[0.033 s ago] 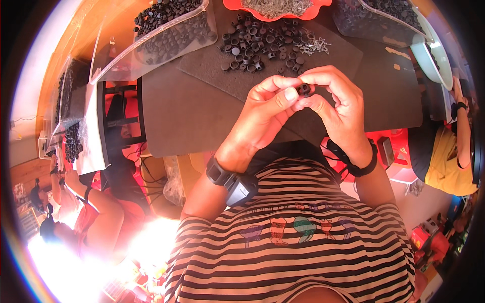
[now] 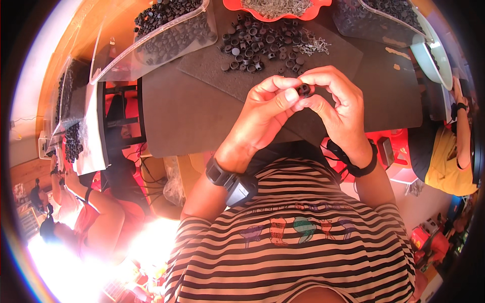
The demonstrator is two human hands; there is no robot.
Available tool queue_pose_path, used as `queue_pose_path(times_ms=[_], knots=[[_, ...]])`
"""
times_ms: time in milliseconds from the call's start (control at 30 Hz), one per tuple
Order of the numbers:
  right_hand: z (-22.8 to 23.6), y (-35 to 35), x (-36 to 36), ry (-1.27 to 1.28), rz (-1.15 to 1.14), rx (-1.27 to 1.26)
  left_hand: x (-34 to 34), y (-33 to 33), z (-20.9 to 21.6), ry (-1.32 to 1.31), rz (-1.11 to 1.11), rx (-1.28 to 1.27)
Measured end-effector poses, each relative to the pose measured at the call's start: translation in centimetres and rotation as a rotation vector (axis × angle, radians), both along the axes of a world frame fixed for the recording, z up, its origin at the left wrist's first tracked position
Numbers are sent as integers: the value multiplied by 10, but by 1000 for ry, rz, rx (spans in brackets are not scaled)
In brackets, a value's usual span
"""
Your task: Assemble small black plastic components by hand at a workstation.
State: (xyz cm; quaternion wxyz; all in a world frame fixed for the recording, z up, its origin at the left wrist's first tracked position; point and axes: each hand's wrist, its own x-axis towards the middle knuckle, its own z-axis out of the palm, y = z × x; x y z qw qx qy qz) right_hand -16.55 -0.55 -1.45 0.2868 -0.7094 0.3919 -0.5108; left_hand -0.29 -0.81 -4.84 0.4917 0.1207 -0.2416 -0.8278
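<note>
Above the near part of the dark table, a small black round plastic part (image 2: 303,90) with holes in it is pinched between both my hands. My left hand (image 2: 268,105) has its thumb and index fingertip at the left side of the part. From the other side, my right hand (image 2: 337,98) grips it with thumb and curled index finger. Fingertips cover much of the part. Beyond my hands lies a loose pile of black plastic caps and rings (image 2: 250,48), with a small heap of metal screws or pins (image 2: 314,46) at its right.
At the back stands a red scalloped bowl (image 2: 298,15) full of metal pieces. Clear bins of black parts flank it, a left bin (image 2: 174,48) and a right bin (image 2: 369,25). A pale bowl (image 2: 429,63) sits far right. Other people work at both sides.
</note>
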Motion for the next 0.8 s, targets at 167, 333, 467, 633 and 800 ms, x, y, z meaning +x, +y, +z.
queue_pose_path(times_ms=[167,333,467,633,800], knots=[[6,0,3,50,-4,-60,2,1,-2,-13,-4,7],[9,-1,0,78,10,-90,3,-2,1,9,-43,-14],[11,-1,-1,78,20,-106,3,-4,3,11,-76,-26],[13,0,-2,84,19,-93,2,-3,5,15,-79,-22],[15,1,-3,85,35,-73,2,-2,4,17,-88,-15]])
